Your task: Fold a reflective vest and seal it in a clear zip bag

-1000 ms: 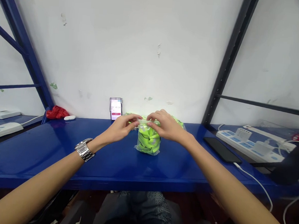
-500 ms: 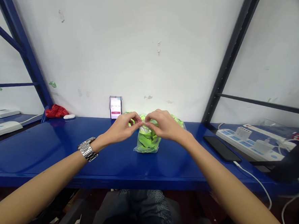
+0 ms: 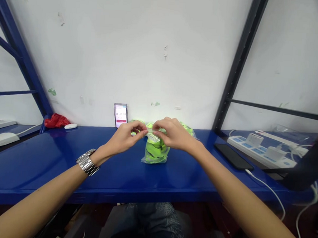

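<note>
A clear plastic bag (image 3: 156, 151) with bright green, cloth-like contents stands on the blue table (image 3: 112, 180) in front of me. My left hand (image 3: 131, 134), below a silver wristwatch (image 3: 87, 162), pinches the top edge of the bag at its left side. My right hand (image 3: 173, 133) pinches the same edge a little to the right, thumb against fingers. Between the two hands a short stretch of the edge shows. More green items (image 3: 186, 128) in plastic lie behind the hands, partly hidden by them.
A phone with a timer (image 3: 120, 116) leans on the wall. Red cloth (image 3: 57, 121) and a white case (image 3: 70, 126) lie at the back left. On the right are a black phone (image 3: 233, 156) on a cable and a power strip (image 3: 262, 152). Rack posts (image 3: 239, 63) flank the table.
My left hand has moved slightly left, widening the gap between my fingertips along the bag's edge. The whole view has shifted a little. The bag stays in place.
</note>
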Available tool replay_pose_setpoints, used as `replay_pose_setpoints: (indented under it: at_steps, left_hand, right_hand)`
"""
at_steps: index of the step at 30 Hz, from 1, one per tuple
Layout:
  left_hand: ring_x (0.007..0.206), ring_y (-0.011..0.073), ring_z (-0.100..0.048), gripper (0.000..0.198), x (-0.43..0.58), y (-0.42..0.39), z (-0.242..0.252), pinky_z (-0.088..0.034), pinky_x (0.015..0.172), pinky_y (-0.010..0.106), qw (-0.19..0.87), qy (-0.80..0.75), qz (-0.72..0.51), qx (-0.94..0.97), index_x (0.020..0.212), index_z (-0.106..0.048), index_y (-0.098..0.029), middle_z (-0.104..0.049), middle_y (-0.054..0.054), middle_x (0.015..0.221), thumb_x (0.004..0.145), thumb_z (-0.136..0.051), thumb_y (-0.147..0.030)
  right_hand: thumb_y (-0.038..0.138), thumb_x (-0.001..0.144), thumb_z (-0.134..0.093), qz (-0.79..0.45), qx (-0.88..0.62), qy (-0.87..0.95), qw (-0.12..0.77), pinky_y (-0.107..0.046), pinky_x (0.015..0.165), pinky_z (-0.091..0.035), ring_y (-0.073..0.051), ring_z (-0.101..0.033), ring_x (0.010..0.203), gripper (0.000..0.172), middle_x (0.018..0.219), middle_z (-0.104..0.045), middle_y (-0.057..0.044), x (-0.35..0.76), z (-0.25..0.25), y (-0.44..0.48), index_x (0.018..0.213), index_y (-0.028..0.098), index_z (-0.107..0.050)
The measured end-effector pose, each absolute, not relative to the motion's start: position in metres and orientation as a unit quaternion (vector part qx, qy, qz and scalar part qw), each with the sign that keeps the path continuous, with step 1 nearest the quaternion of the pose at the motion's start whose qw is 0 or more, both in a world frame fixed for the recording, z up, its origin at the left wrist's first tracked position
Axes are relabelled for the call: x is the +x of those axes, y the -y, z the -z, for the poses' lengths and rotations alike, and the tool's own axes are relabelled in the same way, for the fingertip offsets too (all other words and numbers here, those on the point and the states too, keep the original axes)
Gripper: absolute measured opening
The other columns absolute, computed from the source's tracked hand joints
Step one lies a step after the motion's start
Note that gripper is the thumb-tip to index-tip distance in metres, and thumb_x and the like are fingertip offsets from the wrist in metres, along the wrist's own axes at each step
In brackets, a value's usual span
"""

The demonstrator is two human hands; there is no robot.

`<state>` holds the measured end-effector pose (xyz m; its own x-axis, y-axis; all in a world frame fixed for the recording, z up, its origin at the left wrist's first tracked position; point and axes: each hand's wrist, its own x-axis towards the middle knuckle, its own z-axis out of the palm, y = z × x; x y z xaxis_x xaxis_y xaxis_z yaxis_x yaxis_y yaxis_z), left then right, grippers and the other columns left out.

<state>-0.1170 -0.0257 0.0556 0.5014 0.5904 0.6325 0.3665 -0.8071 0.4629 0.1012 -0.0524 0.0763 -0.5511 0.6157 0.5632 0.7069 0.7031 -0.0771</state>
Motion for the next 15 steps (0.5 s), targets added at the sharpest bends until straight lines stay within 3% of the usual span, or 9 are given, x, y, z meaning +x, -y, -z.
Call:
replay_pose_setpoints:
  at_steps: [15]
  left_hand:
    - [0.069,0.0115,-0.056,0.014,-0.1079,0.0350,-0.0637,-0.044,0.062,0.026,0.061,-0.265,-0.377,0.885,0.087,-0.060,-0.016,-0.064,0.002,0.078,0.092,-0.055,-0.028]
  right_hand:
    - [0.011,0.084,-0.053,0.072,-0.346,0.895,0.272,-0.029,0.070,-0.030,-0.016,-0.050,0.080,0.007,0.081,-0.062,-0.004,0.0953,-0.0822,0.0520,0.082,0.016,-0.058]
